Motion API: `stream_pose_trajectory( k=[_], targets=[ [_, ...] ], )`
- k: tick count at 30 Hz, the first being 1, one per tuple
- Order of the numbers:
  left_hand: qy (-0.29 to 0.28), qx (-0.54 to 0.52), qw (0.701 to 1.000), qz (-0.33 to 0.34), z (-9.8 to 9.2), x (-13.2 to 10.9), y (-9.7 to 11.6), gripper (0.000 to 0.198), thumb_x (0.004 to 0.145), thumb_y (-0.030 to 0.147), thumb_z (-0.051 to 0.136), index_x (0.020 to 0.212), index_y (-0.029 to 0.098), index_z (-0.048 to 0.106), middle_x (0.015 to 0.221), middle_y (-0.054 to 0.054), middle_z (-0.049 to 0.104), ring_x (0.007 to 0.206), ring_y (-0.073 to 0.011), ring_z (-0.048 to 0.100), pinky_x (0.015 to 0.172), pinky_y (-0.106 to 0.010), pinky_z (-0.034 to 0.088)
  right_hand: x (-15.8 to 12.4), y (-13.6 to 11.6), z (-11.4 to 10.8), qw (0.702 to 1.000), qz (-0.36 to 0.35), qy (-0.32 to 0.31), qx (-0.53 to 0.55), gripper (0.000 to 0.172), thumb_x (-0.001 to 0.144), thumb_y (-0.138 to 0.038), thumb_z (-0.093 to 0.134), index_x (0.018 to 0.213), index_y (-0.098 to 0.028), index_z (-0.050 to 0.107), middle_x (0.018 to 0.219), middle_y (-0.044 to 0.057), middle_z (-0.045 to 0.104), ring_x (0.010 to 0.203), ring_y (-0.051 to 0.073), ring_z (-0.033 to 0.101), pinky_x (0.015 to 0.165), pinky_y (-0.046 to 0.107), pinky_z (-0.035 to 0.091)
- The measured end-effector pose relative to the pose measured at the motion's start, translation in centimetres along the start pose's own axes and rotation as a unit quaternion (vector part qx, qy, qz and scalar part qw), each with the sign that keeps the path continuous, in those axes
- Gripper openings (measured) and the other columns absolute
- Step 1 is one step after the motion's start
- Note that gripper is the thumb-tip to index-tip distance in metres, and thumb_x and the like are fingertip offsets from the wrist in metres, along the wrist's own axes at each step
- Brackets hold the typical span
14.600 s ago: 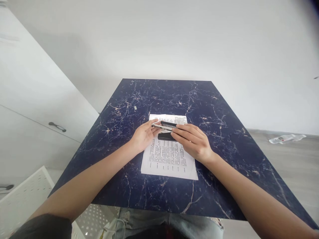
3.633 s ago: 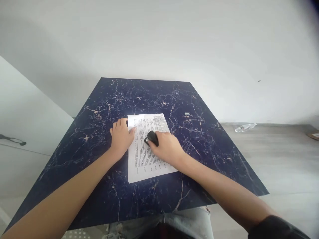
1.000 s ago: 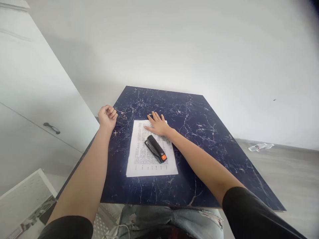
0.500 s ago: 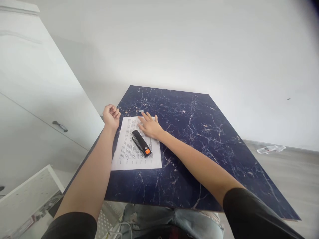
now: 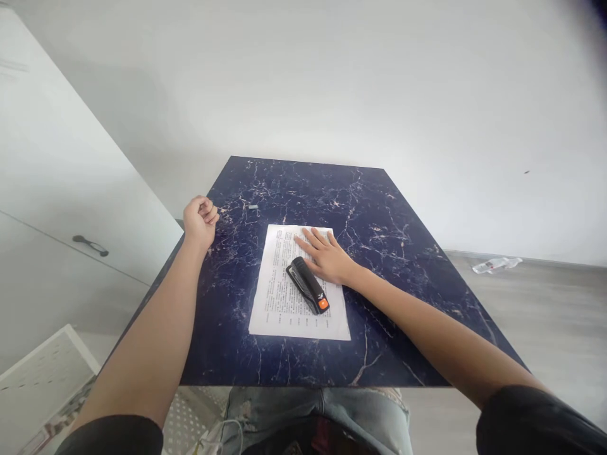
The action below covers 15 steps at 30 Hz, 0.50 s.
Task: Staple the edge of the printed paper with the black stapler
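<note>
Printed white paper [image 5: 270, 303] lies on the dark blue marbled table, and a black stapler [image 5: 306, 287] with an orange patch at its near end rests on top of it. My right hand [image 5: 328, 256] lies flat on the paper's upper right part, fingers spread, just beside the stapler's far end. At the table's left edge my left hand [image 5: 200, 221] is curled into a fist, apart from the paper, with nothing showing in it. A small grey strip, perhaps staples [image 5: 253, 206], lies on the table to the right of that fist.
The blue table [image 5: 403, 303] reaches back towards a pale wall [image 5: 332, 82]. A white cabinet [image 5: 57, 164] with a dark handle stands to the left. Low at the left is a white-framed board [image 5: 47, 373]. Clear plastic packaging [image 5: 497, 265] lies on the floor at right.
The paper has slid to the right across the table under my right hand, carrying the stapler along. My left fist has stayed by the left edge. The view has shifted slightly.
</note>
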<state>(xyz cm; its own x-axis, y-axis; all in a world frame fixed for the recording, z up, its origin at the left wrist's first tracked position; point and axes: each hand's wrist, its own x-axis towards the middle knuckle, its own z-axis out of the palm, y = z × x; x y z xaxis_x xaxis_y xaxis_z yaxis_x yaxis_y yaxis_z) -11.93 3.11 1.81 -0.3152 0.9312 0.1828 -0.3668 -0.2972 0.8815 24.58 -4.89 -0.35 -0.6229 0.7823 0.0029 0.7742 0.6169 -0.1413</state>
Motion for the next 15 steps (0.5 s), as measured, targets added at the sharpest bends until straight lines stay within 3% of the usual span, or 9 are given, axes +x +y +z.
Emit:
stream_pose_trajectory(
  k=[3,4,8,10,12,15],
  targets=[
    [-0.036,0.199,0.979,0.04,2.8,-1.5,-1.3,0.024,0.08,0.031,0.052,0.067,0.023,0.034,0.057,0.008,0.02,0.045,-0.0089,0.019,0.046,-0.023,0.019,-1.2,1.0,-0.1,1.0,-0.001,-0.003,-0.002,0.072,0.11,-0.063,0.019,0.172,-0.027,0.019,0.179,0.009,0.008,0.164,0.039,0.005,0.128,0.071,0.008],
    [-0.054,0.287,0.955,0.058,3.9,-2.2,-1.7,0.023,0.083,0.032,0.05,0.067,0.023,0.036,0.056,0.008,0.022,0.045,-0.0097,0.022,0.047,-0.024,0.02,-1.2,1.1,-0.1,1.0,-0.002,0.0,-0.001,0.072,0.11,-0.063,0.02,0.172,-0.027,0.02,0.179,0.009,0.009,0.164,0.039,0.006,0.128,0.072,0.008],
    [-0.157,0.439,0.879,0.095,7.9,-5.7,-3.1,0.022,0.085,0.033,0.063,0.069,0.02,0.057,0.056,0.003,0.047,0.053,-0.0125,0.043,0.057,-0.026,0.029,-0.5,0.8,0.0,1.0,-0.005,0.017,0.003,0.07,0.11,-0.063,0.023,0.171,-0.028,0.023,0.178,0.009,0.012,0.164,0.039,0.009,0.128,0.072,0.009],
    [-0.235,0.564,0.781,0.131,9.0,-7.0,-3.3,0.022,0.095,0.037,0.056,0.088,0.021,0.07,0.061,0.001,0.058,0.057,-0.016,0.053,0.061,-0.028,0.033,-0.2,0.6,0.0,1.0,-0.007,0.029,0.007,0.071,0.11,-0.064,0.024,0.171,-0.026,0.024,0.178,0.01,0.014,0.164,0.038,0.011,0.128,0.072,0.01],
    [-0.302,0.65,0.68,0.155,9.4,-7.7,-3.3,0.033,0.102,0.04,0.047,0.117,0.025,0.073,0.078,-0.003,0.072,0.069,-0.0205,0.065,0.065,-0.029,0.039,-0.2,0.6,0.1,0.999,-0.004,0.04,0.012,0.073,0.11,-0.063,0.026,0.17,-0.021,0.028,0.177,0.014,0.017,0.164,0.038,0.016,0.129,0.069,0.013],
    [-0.364,0.702,0.594,0.147,9.4,-7.8,-3.4,0.045,0.106,0.046,0.044,0.144,0.033,0.064,0.117,-0.007,0.079,0.097,-0.0267,0.074,0.077,-0.032,0.047,-0.8,0.9,0.2,0.999,0.008,0.049,0.023,0.072,0.111,-0.058,0.028,0.167,-0.013,0.034,0.175,0.02,0.024,0.162,0.038,0.021,0.13,0.064,0.019]
  ],
)
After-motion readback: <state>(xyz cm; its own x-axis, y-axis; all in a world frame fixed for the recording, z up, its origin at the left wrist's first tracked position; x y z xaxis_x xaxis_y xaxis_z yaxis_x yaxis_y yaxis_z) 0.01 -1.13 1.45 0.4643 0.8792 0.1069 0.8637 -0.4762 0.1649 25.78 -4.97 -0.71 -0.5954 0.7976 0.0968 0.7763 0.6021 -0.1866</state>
